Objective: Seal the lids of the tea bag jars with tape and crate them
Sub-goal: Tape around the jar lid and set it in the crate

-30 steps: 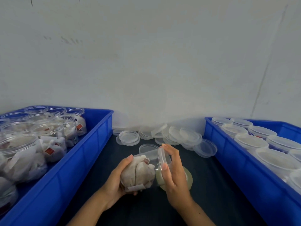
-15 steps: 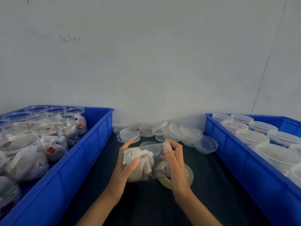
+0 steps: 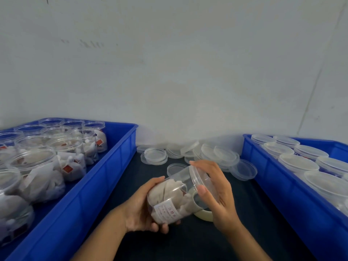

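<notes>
Both hands are holding one jar (image 3: 170,196) above the counter (image 3: 188,242): left hand (image 3: 140,210) gripping its base, right hand (image 3: 216,191) curling round the lid (image 3: 195,178). Its axis is tilting up and rightward. Tape (image 3: 204,215) is lying beneath. Left crate (image 3: 105,178) is holding unlidded tea-bag jars, right crate (image 3: 273,178) lidded ones.
</notes>
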Demonstrator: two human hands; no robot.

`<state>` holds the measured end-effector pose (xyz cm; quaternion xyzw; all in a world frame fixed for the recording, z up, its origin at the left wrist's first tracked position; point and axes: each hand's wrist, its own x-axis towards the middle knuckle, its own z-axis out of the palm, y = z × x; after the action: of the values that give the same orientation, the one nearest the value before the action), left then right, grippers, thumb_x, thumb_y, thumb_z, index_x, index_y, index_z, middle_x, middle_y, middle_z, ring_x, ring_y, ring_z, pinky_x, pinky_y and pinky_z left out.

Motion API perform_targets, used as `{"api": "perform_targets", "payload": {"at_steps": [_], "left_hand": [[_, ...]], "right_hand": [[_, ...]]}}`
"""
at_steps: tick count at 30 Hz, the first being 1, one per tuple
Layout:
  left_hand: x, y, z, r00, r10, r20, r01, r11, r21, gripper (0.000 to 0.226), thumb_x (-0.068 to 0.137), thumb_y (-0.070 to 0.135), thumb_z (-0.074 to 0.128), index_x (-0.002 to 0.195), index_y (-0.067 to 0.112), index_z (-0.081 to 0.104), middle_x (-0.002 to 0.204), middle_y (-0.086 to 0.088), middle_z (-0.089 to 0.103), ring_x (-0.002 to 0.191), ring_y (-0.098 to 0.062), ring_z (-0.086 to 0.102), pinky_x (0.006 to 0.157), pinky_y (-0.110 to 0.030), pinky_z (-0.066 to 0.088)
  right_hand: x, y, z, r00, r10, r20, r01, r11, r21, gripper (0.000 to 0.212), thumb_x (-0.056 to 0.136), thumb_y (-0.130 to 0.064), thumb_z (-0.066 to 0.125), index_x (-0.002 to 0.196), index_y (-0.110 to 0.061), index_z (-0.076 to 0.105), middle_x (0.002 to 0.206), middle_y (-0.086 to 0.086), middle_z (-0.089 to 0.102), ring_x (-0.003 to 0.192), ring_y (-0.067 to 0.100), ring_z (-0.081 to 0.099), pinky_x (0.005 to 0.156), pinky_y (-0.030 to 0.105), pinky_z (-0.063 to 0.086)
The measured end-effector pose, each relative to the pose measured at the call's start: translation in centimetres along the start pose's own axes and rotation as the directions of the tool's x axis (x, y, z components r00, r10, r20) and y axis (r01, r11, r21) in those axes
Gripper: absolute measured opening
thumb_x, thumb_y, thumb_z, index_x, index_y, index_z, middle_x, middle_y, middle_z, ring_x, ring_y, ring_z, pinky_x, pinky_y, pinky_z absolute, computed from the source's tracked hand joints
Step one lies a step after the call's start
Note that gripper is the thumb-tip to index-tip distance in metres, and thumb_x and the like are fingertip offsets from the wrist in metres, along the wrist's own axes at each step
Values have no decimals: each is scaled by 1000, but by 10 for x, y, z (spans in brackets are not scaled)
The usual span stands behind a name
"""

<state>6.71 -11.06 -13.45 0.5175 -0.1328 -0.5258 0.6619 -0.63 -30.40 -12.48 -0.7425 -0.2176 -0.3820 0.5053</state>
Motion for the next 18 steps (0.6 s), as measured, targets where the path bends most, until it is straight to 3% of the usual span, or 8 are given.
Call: {"api": "perform_targets", "payload": {"at_steps": [4, 7, 10, 14, 16, 18], "left_hand": [[2, -3, -5, 998, 50, -30, -50, 999, 22, 76, 73, 72, 48, 107, 8, 74, 94, -19, 65, 66, -24, 61, 49, -23, 50], [7, -8, 1, 967, 220, -127, -211, 974, 76, 67, 75, 70, 48, 100, 15, 77, 89, -17, 65, 66, -24, 60, 54, -28, 50], [15, -14, 10, 891, 410, -195, -396, 912, 107, 54, 79, 65, 55, 113, 25, 71, 98, -15, 71, 76, -24, 67, 62, -31, 53], [22, -18, 17, 715, 641, -279, -593, 768, 241, 54, 80, 54, 55, 132, 41, 47, 122, 4, 67, 107, -19, 67, 78, -36, 57], [21, -18, 18, 673, 679, -293, -614, 734, 289, 55, 79, 53, 54, 132, 42, 45, 122, 6, 66, 107, -17, 66, 74, -33, 57], [18, -17, 19, 672, 668, -319, -603, 744, 287, 58, 75, 57, 56, 130, 38, 49, 119, -1, 66, 94, -20, 70, 61, -31, 54]], "right_hand": [[-2, 5, 6, 998, 33, 53, -31, 999, -43, 42, 89, -36, 49, 125, -18, 60, 120, 3, 56, 114, 26, 56, 94, 24, 44], [-6, 8, 14, 988, 153, 26, -152, 988, -37, 46, 89, -45, 46, 130, -27, 56, 124, 1, 52, 118, 14, 52, 95, 16, 41], [-5, 6, 19, 955, 291, -49, -289, 956, 51, 42, 89, -44, 48, 130, -37, 53, 127, -2, 49, 112, -3, 52, 92, 11, 42], [-1, 3, 21, 912, 402, -84, -381, 904, 192, 43, 89, -47, 46, 131, -41, 52, 134, -21, 47, 126, 1, 48, 108, 40, 43], [-1, 1, 23, 904, 417, -88, -390, 893, 223, 39, 93, -52, 48, 130, -42, 52, 135, -21, 47, 127, 7, 49, 107, 44, 44], [-2, 1, 25, 910, 401, -100, -373, 901, 219, 40, 92, -48, 48, 130, -38, 54, 132, -14, 49, 125, 9, 51, 105, 45, 45]]}}
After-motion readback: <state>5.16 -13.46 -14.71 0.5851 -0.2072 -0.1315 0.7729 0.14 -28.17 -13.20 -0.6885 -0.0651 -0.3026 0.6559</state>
